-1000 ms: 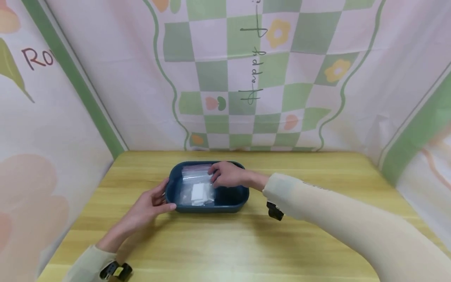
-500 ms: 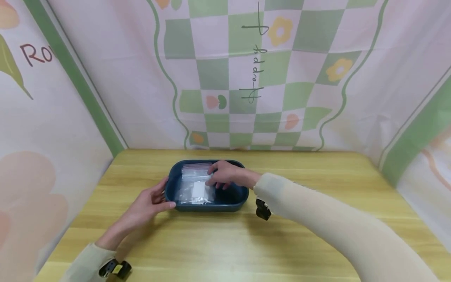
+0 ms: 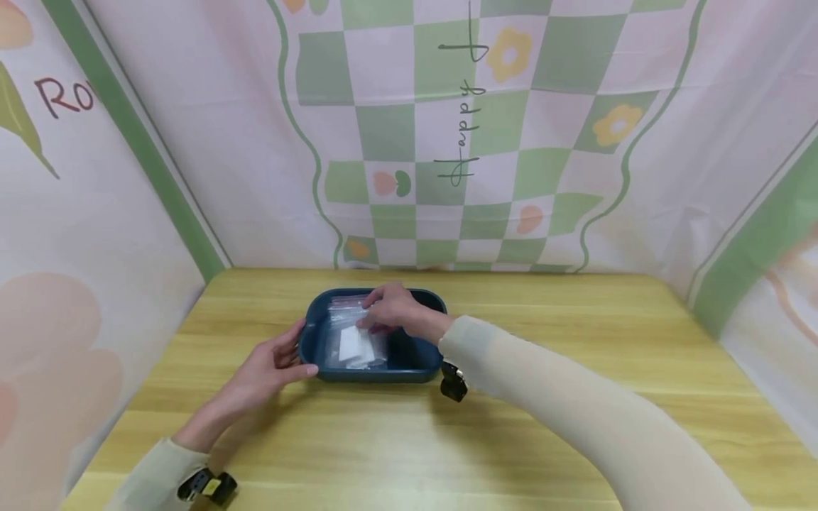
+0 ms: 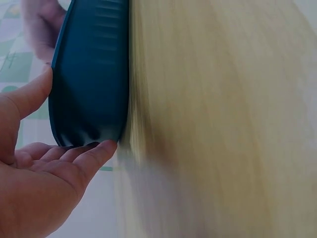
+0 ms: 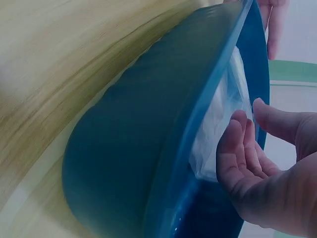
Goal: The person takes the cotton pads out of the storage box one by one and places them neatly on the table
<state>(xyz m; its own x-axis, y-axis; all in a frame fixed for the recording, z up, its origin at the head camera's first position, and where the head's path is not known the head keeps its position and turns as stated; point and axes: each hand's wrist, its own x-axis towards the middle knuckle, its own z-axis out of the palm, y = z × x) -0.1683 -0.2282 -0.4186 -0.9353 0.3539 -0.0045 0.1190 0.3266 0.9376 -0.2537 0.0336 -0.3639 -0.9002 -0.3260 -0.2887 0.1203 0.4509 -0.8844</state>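
Observation:
A dark blue oval plastic basin (image 3: 383,376) stands on the wooden table. Clear zip bags (image 3: 335,351) with white cards or packets inside lie in its left half. My left hand (image 3: 262,369) holds the basin's left end, thumb on the near rim; in the left wrist view its fingers lie against the end wall (image 4: 89,99). My right hand (image 3: 399,312) reaches down into the basin from the right. In the right wrist view its thumb and curled fingertips pinch the edge of a zip bag (image 5: 213,119). The basin's right half is partly hidden under this hand.
The wooden table (image 3: 543,404) extends on both sides of the basin and in front. Behind it hangs a checked fabric backdrop (image 3: 441,142), with another curtain (image 3: 83,234) along the left side.
My right hand has moved a little left over the bags, its fingers drawing together. The top bag's white card has shifted left and tilted. My left hand stays on the basin.

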